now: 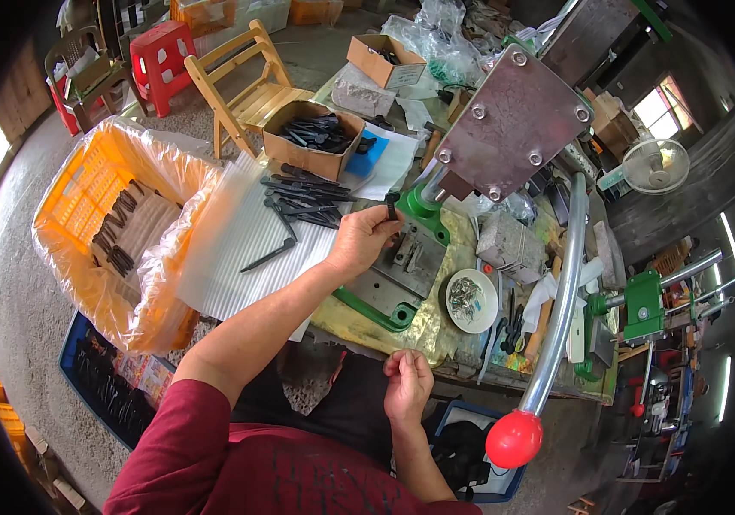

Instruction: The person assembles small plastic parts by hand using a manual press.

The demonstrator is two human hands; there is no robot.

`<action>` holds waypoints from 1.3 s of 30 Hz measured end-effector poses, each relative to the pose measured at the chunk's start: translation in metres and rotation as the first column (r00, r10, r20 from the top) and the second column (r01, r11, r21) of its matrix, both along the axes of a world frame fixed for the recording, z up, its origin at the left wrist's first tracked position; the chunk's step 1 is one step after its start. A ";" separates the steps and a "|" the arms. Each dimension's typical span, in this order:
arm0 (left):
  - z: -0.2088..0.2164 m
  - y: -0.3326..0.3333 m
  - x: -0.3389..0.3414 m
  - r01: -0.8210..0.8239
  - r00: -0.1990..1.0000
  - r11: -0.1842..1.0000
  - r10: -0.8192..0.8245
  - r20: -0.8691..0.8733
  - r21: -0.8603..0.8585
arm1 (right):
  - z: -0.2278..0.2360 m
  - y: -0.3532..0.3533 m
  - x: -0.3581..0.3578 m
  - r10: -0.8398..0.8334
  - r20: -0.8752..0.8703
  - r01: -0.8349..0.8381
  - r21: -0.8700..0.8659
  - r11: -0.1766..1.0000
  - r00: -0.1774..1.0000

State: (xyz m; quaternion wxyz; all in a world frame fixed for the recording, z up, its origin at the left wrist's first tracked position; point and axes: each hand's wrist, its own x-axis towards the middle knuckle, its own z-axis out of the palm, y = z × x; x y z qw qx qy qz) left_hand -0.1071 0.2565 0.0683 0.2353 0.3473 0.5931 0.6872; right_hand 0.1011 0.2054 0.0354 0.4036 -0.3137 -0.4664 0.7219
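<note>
My left hand (363, 242) reaches over the base of a green hand press (376, 311), its fingers closed on a slim black part (391, 206) with a wider end. Below the press's steel plate sits a small metal fixture (410, 254), partly under that hand. My right hand (408, 386) hovers low by the table's front edge, thumb and fingers pinched together. Whatever it may hold is too small to make out. A white bowl (471, 300) of small silvery metal pieces stands right of the press. Left of the press, similar black parts (307, 196) lie piled on white foam sheeting (239, 236).
The press's long steel lever (556, 318) ends in a red ball knob (513, 439) at the right. A cardboard box (314, 137) holds more black parts. An orange crate (127, 232) lined with plastic stands left. Scissors (515, 330) and a stone block (512, 243) lie right.
</note>
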 end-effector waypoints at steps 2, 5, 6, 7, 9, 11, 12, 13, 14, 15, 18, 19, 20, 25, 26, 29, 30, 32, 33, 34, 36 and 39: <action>-0.002 0.001 0.000 -0.009 1.000 1.000 0.009 -0.022 -0.003 | -0.001 0.000 0.001 0.001 -0.005 -0.001 0.000 1.000 1.000; -0.006 0.003 -0.002 -0.001 1.000 1.000 0.000 -0.027 -0.013 | -0.002 -0.002 0.001 -0.019 0.003 0.019 -0.024 1.000 1.000; -0.006 0.003 -0.002 -0.001 1.000 1.000 0.000 -0.027 -0.014 | -0.003 -0.002 0.002 -0.019 0.002 0.019 -0.028 0.999 1.000; -0.006 0.003 -0.002 -0.002 0.999 1.000 0.001 -0.032 -0.019 | -0.003 -0.002 0.002 -0.019 0.001 0.019 -0.033 0.999 1.000; -0.006 0.003 -0.002 -0.006 0.999 1.000 0.005 -0.039 -0.024 | -0.003 -0.002 0.001 -0.020 0.000 0.020 -0.038 0.999 1.000; -0.005 0.003 -0.001 -0.026 0.999 0.999 0.025 -0.044 -0.029 | -0.003 -0.002 0.000 -0.021 0.001 0.021 -0.043 0.999 1.000; -0.004 0.003 -0.001 -0.026 0.999 0.999 0.025 -0.044 -0.029 | -0.004 -0.001 0.001 -0.022 0.002 0.022 -0.044 0.999 1.000; -0.002 0.003 -0.001 -0.030 0.998 0.999 0.027 -0.056 -0.043 | -0.005 -0.001 0.001 -0.023 0.003 0.023 -0.044 0.999 1.000; 0.000 0.003 0.000 -0.033 0.997 0.998 0.029 -0.067 -0.059 | -0.005 0.000 0.002 -0.023 0.003 0.023 -0.044 0.999 1.000; 0.001 0.003 0.000 -0.034 0.997 0.998 0.030 -0.067 -0.058 | -0.006 0.000 0.002 -0.021 0.001 0.022 -0.035 0.999 1.000; 0.005 0.005 -0.003 -0.019 0.992 0.998 0.011 -0.125 -0.060 | -0.003 0.003 0.004 -0.027 -0.009 0.027 -0.003 1.000 1.000; 0.005 0.004 -0.006 -0.001 0.937 1.000 -0.010 -0.350 -0.031 | -0.001 0.005 0.005 -0.034 -0.017 0.034 0.017 0.999 0.999; 0.006 0.005 -0.009 0.020 0.830 1.000 -0.019 -0.557 -0.005 | 0.004 0.006 0.005 -0.047 -0.014 0.048 0.039 0.998 0.999; 0.011 0.007 -0.008 0.108 0.739 0.992 -0.031 -0.673 0.072 | 0.019 0.020 0.012 -0.170 -0.053 0.178 0.345 0.922 0.984; 0.011 0.006 -0.008 0.109 0.745 0.992 -0.036 -0.666 0.069 | 0.026 0.024 0.014 -0.207 -0.085 0.224 0.388 0.894 0.975; 0.012 0.005 -0.008 0.115 0.762 0.990 -0.035 -0.647 0.082 | 0.056 0.042 0.017 -0.259 -0.231 0.347 0.622 0.702 0.938; 0.011 0.004 -0.008 0.110 0.770 0.991 -0.037 -0.637 0.076 | 0.073 0.045 0.017 -0.263 -0.297 0.396 0.660 0.638 0.918; 0.010 0.006 -0.008 0.106 0.786 0.991 -0.031 -0.617 0.086 | 0.104 0.050 0.027 -0.366 -0.318 0.463 0.774 0.432 0.875; 0.009 0.008 -0.008 0.102 0.786 0.991 -0.024 -0.617 0.092 | 0.120 0.047 0.026 -0.360 -0.321 0.461 0.777 0.429 0.876; 0.007 0.010 -0.008 0.104 0.780 0.989 -0.018 -0.625 0.102 | 0.135 0.042 0.025 -0.328 -0.361 0.460 0.834 0.305 0.873; 0.006 0.007 -0.010 0.093 0.776 0.989 -0.001 -0.631 0.113 | 0.167 0.034 0.023 -0.279 -0.395 0.452 0.874 0.179 0.875; 0.009 0.010 -0.008 0.100 0.778 0.990 -0.016 -0.628 0.099 | 0.206 0.019 0.016 0.165 -0.090 0.091 0.996 0.002 0.982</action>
